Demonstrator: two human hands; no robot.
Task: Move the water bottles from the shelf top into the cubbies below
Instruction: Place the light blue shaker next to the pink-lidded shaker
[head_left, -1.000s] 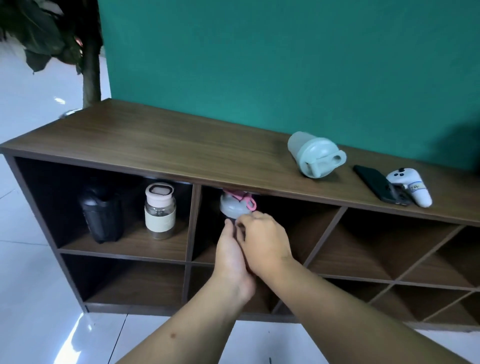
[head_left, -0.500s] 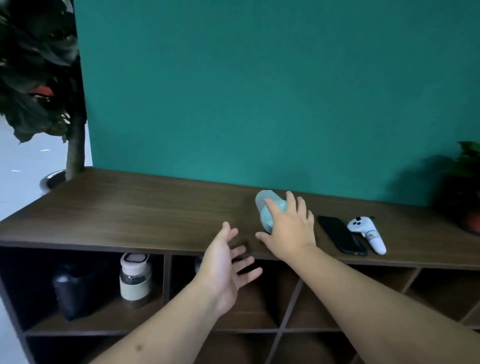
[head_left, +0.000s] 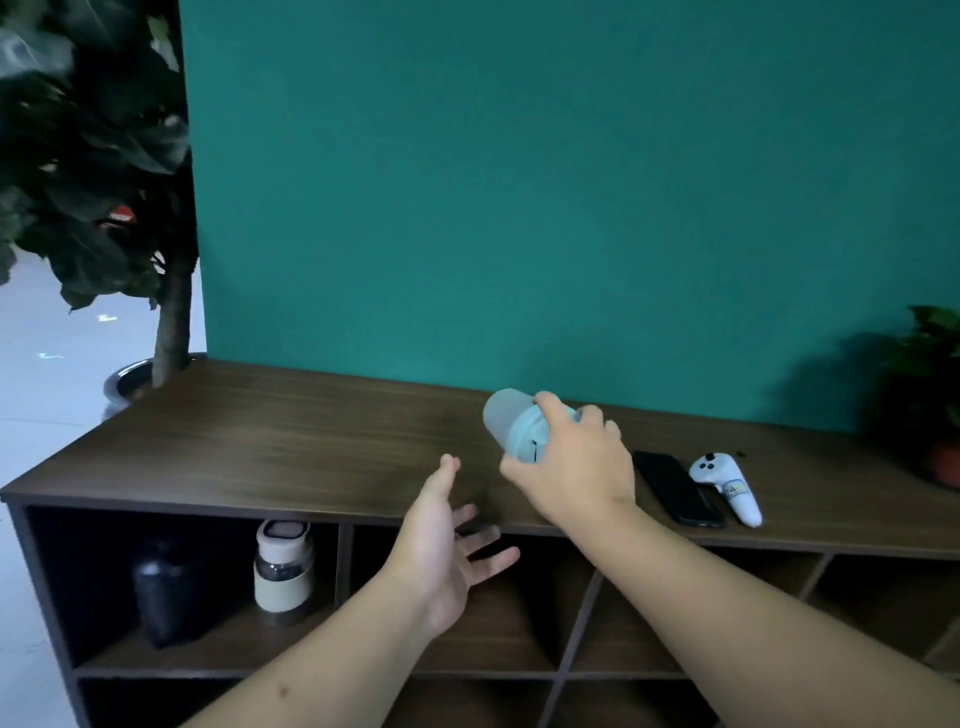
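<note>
A pale blue-green water bottle (head_left: 511, 423) lies tilted on the wooden shelf top (head_left: 291, 441), and my right hand (head_left: 576, 470) is closed around its lid end. My left hand (head_left: 447, 540) hovers open in front of the shelf edge, fingers spread, holding nothing. In the upper left cubby (head_left: 218, 649) stand a black bottle (head_left: 166, 592) and a cream bottle with a pinkish lid (head_left: 283, 569). The bottle with the pink strap in the middle cubby is hidden behind my left hand.
A black phone (head_left: 678, 488) and a white controller (head_left: 730, 486) lie on the shelf top right of my right hand. A potted plant (head_left: 930, 395) stands at the far right. A large plant (head_left: 104, 171) stands left of the shelf. Diagonal dividers cross the right cubbies (head_left: 571, 654).
My hands left the middle cubby and rose. My right hand reached the pale bottle on the shelf top and closed on it; my left hand opened and hovers lower.
</note>
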